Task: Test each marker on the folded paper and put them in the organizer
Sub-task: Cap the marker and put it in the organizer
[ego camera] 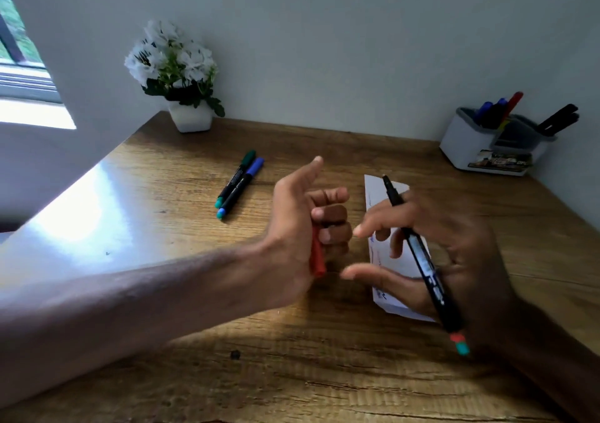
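My left hand curls its fingers round a red marker cap above the middle of the desk, thumb raised. My right hand holds an uncapped black marker with a red and teal end, its tip pointing away over the folded white paper, which lies under that hand and carries some scribbles. A green-capped marker and a blue-capped marker lie side by side to the left. The grey organizer stands at the back right with several markers in it.
A white pot of white flowers stands at the back left against the wall. The wooden desk meets walls at the back and at the right. A window is at the far left.
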`<state>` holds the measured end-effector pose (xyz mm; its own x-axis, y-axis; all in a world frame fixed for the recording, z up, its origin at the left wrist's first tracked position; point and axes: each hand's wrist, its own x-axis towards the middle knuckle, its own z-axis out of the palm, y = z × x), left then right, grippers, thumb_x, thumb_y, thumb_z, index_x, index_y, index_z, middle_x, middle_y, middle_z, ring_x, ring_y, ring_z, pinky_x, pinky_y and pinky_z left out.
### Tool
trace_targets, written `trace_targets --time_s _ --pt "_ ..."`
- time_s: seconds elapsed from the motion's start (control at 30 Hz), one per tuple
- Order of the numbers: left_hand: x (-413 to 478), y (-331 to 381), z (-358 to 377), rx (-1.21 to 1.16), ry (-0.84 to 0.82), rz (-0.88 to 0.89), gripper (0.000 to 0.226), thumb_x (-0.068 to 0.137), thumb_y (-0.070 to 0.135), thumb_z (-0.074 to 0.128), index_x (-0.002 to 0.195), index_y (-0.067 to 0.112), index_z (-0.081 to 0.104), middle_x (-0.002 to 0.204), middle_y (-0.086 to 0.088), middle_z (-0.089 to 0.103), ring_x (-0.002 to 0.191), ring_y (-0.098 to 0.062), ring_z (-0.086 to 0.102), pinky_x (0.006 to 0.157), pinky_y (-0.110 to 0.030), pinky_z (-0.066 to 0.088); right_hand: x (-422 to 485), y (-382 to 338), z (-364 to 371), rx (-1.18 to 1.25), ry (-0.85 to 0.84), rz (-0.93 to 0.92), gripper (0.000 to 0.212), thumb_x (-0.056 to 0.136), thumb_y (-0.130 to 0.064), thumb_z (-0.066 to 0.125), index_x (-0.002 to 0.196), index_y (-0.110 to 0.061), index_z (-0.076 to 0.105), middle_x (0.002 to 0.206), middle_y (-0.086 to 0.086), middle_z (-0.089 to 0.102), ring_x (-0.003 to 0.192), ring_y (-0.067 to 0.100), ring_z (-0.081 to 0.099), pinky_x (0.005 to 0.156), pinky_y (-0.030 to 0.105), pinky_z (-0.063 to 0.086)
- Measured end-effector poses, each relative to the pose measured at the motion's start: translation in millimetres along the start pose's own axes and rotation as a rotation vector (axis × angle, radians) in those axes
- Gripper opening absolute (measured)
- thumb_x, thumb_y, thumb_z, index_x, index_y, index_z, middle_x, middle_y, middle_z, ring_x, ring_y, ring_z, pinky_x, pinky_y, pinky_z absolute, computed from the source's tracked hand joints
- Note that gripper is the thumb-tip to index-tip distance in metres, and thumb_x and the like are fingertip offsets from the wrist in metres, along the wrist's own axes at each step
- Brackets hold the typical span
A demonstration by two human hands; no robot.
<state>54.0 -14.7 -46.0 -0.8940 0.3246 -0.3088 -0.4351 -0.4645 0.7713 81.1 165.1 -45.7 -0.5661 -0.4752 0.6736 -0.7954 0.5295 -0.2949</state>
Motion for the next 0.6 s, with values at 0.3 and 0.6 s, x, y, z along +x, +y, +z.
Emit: trace_targets --time_s 0.3,0.6 --pt "-2 -8 18 -0.127 -0.005 -0.056 0.051 0.092 0.062 0.052 0.073 0.015 0.052 0.056 0.005 0.030 0.048 -0.013 0.034 0.050 -0.025 0.040 -1 -8 6 -0.028 -0.001 -0.087 0.030 0.072 -0.032 0.092 0.089 -0.014 0.074 0.094 -0.004 0.075 0.094 0.014 0.071 0.083 0.034 0.055" --pt "9 -2 4 0.418 -0.200 0.204 0.033 0.102 0.034 0.057 0.113 0.006 0.070 0.094 -0.005 0.075 0.081 -0.016 0.066 0.076 -0.028 0.056 -2 14 -12 0.062 0.248 0.191 0.012 0.082 -0.007 0.081 0.088 -0.007 0.070 0.100 -0.005 0.076 0.095 0.008 0.074 0.077 0.031 0.061"
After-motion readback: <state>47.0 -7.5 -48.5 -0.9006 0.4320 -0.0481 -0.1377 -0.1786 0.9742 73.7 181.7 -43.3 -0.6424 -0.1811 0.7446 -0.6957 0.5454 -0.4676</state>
